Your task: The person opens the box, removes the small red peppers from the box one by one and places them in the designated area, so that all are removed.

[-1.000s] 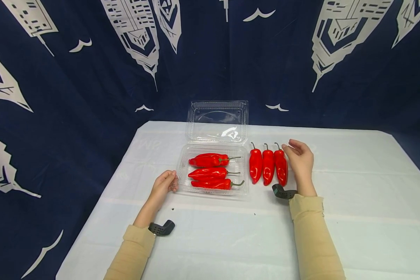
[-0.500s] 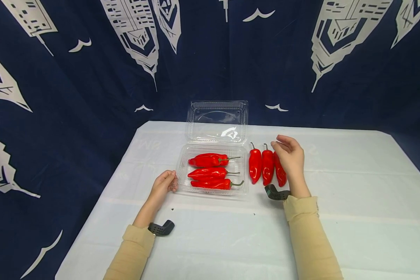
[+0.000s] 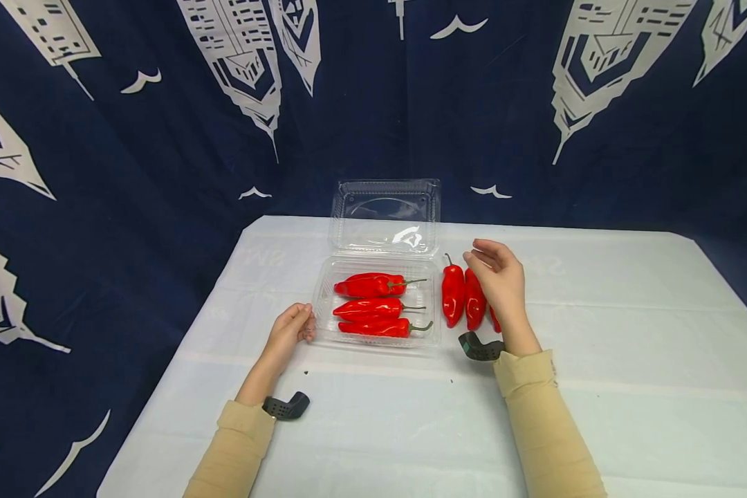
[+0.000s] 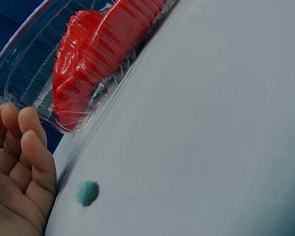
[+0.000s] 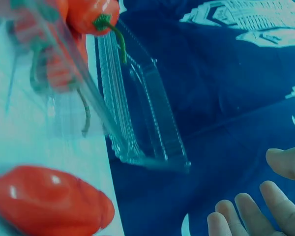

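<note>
A clear plastic container (image 3: 324, 333) stands with its hinged lid (image 3: 384, 216) raised at the back. Inside lie several red peppers (image 3: 370, 308), crosswise with stems pointing right. At the container's left rim my left hand (image 3: 291, 328) holds the edge; the left wrist view shows its fingertips (image 4: 30, 118) against the plastic, thumb hidden. Right of the container, a row of red peppers (image 3: 453, 296) lies stems away from me. Over the row's right side hovers my right hand (image 3: 499, 280), thumb and fingers apart with nothing between them. It partly hides the rightmost pepper (image 3: 495, 321).
The peppers and container rest on a white-covered table (image 3: 380, 429). Behind it hangs a dark blue curtain (image 3: 411, 124) with white building prints. A tiny dark speck (image 3: 306, 373) lies in front of the container, and each wrist wears a black device (image 3: 481, 347).
My right hand has moved left, from beside the rightmost pepper to over the row, covering more of it. My left hand, the container and the peppers have stayed in place.
</note>
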Motion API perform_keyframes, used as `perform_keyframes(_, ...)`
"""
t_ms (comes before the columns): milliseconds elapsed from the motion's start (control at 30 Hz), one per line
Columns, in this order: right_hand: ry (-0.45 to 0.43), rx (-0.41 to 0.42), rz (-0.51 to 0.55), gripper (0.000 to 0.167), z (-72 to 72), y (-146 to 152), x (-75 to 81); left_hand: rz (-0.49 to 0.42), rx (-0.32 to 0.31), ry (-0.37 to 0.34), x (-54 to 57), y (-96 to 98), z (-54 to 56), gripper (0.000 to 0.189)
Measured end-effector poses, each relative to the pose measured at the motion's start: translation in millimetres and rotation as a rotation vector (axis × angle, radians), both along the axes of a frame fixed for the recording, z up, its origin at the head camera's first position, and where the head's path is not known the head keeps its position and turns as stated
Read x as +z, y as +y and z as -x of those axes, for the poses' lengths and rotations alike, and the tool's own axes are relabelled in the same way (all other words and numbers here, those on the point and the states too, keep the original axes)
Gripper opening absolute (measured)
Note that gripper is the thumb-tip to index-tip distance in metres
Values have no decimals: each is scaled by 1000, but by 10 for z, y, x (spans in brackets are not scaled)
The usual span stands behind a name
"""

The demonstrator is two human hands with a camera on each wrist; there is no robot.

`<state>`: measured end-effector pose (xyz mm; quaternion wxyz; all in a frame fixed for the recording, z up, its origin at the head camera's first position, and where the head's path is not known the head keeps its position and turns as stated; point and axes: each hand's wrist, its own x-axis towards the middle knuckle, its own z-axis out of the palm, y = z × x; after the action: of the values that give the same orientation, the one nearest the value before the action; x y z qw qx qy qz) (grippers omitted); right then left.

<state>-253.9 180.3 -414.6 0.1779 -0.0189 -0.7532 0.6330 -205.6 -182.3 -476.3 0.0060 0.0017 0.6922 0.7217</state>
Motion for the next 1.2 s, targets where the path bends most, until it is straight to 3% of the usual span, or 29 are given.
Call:
perform_keyframes(33,25,22,20,41,9,-16,-26,-1,1,1,-2,0,1,24)
perform_keyframes(100,38,49,9,41,-74,-99,69,-1,2,0,-2,1,0,24)
perform_keyframes(233,63,90,21,42,-49,-170,3,2,3,-3,-3,2,2,24)
perform_keyframes(267,52,89,-9,42,-105,-223,84,3,3,-4,-5,0,3,24)
perform_keyframes(433,24,124,-45,40,-177,-373,177,3,-2,2,-4,-2,-3,25)
perform_keyframes(633,-34,158,-101,41,-196,-485,155,4,-7,10,-12,-2,-4,26)
perform_keyframes(833,-34,177,-168,40,-218,-598,114,7,-8,6,-6,-3,-3,26)
perform_keyframes(1200,-41,251,-197,40,-231,-765,8,18,-6,-4,2,-3,-5,27)
